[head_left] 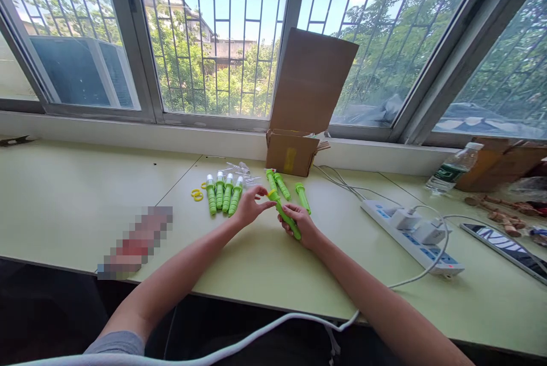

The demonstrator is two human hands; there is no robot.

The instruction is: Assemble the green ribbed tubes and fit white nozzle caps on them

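My right hand is wrapped round a green ribbed stick-shaped tube, which tilts with its wider end up and to the left. At that end my left hand pinches a yellow ring between thumb and forefinger. Left of my hands, several similar green tubes with clear and white tops lie side by side. Beside them are loose yellow rings. Beyond my right hand lie more green tubes without clear tops, one of them off to the right.
Behind the tubes are small clear plastic pieces and an open cardboard box. To the right, a white power strip with plugs and cables, a phone and a water bottle lie on the table. A white cable crosses the front edge.
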